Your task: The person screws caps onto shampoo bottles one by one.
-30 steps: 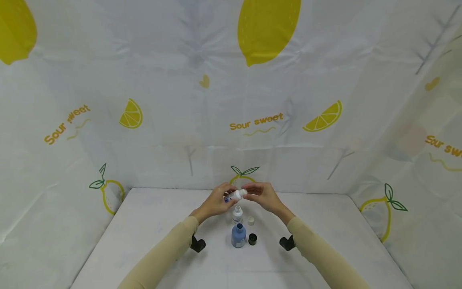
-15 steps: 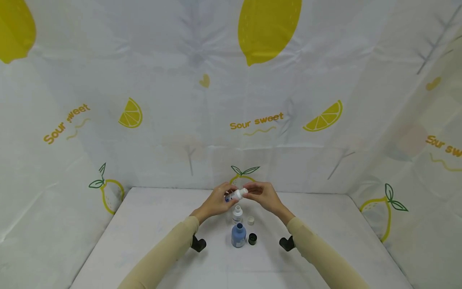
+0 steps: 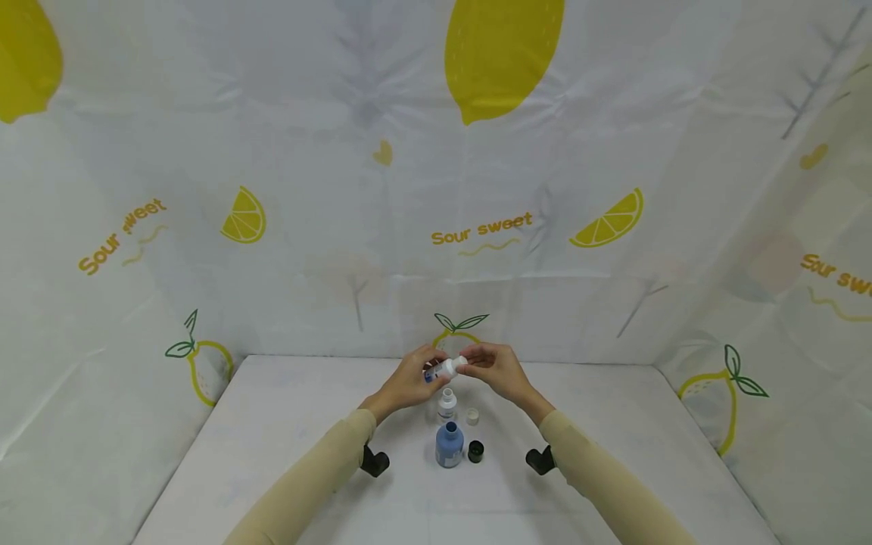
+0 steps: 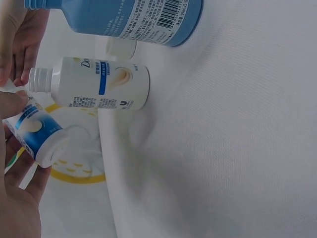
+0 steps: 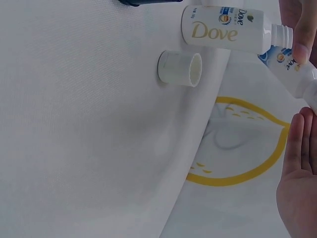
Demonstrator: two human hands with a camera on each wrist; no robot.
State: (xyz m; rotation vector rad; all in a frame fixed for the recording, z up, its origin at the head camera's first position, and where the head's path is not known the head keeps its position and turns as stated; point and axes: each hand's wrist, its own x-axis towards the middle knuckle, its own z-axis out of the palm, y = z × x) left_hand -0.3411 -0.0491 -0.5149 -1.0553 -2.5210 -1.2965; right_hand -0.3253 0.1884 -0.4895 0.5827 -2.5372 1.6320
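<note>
My left hand (image 3: 407,378) grips a small white-and-blue Dove bottle (image 4: 37,126) above the table, tilted with its top toward the right. At that top, the fingers of my right hand (image 3: 500,372) pinch the white cap (image 3: 461,362). Just below the hands a white Dove bottle (image 5: 223,29) stands upright, its threaded neck uncovered. Beside it on the right lies a loose white cap (image 5: 178,68). Nearer to me is a blue bottle (image 3: 450,445), also uncapped, with a black cap (image 3: 475,452) on its right.
A white cloth covers the table (image 3: 300,424). Behind its far edge hangs a white curtain (image 3: 306,303) printed with lemons. Black wrist mounts (image 3: 374,461) stick out inward from both sleeves.
The head view has shifted very slightly. Both hands keep their hold on the tilted bottle and its cap, almost in the same place; the standing bottles and loose caps stay put.
</note>
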